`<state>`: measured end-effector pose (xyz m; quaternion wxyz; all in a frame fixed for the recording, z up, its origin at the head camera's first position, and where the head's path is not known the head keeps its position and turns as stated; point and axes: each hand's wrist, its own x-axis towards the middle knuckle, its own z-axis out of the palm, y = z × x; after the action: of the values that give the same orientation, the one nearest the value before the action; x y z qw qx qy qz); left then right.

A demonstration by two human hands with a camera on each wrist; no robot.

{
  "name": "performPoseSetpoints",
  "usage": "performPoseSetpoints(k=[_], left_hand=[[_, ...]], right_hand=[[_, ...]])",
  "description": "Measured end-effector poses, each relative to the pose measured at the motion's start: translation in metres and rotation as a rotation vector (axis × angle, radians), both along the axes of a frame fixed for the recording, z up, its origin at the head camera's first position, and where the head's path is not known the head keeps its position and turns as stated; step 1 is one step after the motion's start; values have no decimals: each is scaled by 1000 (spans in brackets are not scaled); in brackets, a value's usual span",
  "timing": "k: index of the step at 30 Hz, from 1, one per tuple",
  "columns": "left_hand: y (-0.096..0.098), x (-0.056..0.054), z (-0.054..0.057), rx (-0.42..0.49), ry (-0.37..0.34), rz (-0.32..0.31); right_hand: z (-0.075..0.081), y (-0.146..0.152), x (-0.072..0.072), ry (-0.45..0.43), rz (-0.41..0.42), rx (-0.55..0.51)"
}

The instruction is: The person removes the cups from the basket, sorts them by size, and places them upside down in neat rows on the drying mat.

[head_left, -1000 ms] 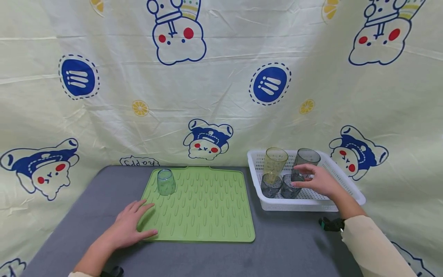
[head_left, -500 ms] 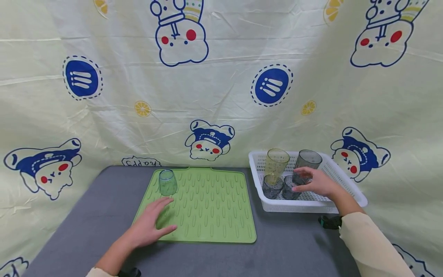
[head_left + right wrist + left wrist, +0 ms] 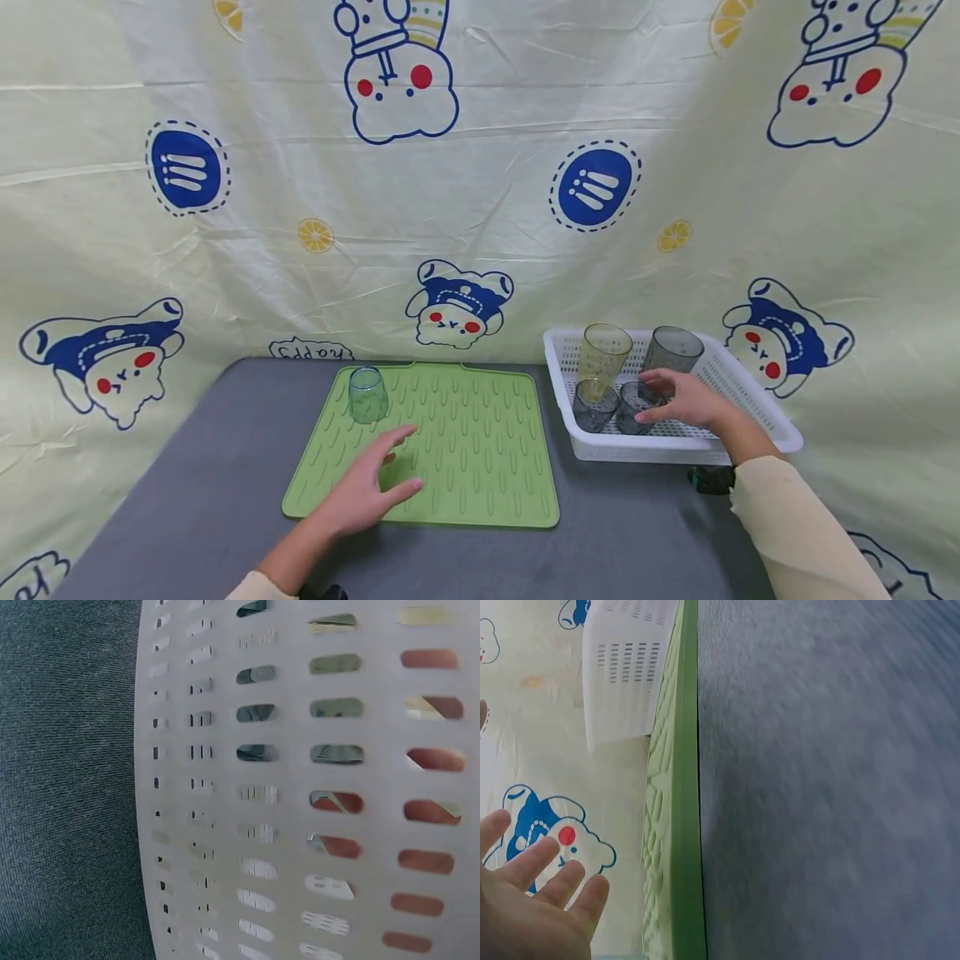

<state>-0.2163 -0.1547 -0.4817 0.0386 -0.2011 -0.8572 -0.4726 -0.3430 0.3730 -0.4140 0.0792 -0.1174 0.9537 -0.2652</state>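
Observation:
Inside the white plastic basket (image 3: 678, 451), my right hand (image 3: 686, 400) is around a small grey glass (image 3: 632, 400), thumb on the near side and fingers at the far rim. Part of that glass is hidden behind the hand. Through the basket's slots, the right wrist view shows bits of the fingers (image 3: 431, 759). My left hand (image 3: 363, 483) hovers over the green drying mat (image 3: 480, 450), fingers spread and holding nothing; the left wrist view shows the same open hand (image 3: 536, 907). On the mat's back left, an upside-down bluish-green glass (image 3: 368, 397) stands just beyond its fingertips.
A second small grey glass (image 3: 595, 407), a tall yellowish glass (image 3: 603, 354) and a tall grey glass (image 3: 672, 350) stand in the basket. Mat and basket lie on a grey cloth-covered table (image 3: 600, 533). A printed curtain (image 3: 495, 192) hangs behind the table's back edge.
My left hand has moved right across the mat, from its left edge toward the middle. The right hand has sunk slightly lower around the small grey glass.

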Motion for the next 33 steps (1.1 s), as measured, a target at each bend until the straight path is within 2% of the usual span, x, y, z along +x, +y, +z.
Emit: performPoseSetpoints(k=[5, 11, 21, 30, 33], left_hand=[[12, -4, -1, 66, 30, -28], [28, -10, 0, 114, 20, -74], [45, -19, 1, 190, -10, -105], [59, -26, 8, 275, -40, -210], [64, -28, 8, 283, -46, -225]], right_hand=[[-1, 0, -2, 2, 7, 11], [-3, -1, -4, -9, 22, 15], [-8, -2, -9, -41, 24, 10], [-8, -1, -7, 2, 2, 0], [-5, -3, -4, 24, -8, -17]])
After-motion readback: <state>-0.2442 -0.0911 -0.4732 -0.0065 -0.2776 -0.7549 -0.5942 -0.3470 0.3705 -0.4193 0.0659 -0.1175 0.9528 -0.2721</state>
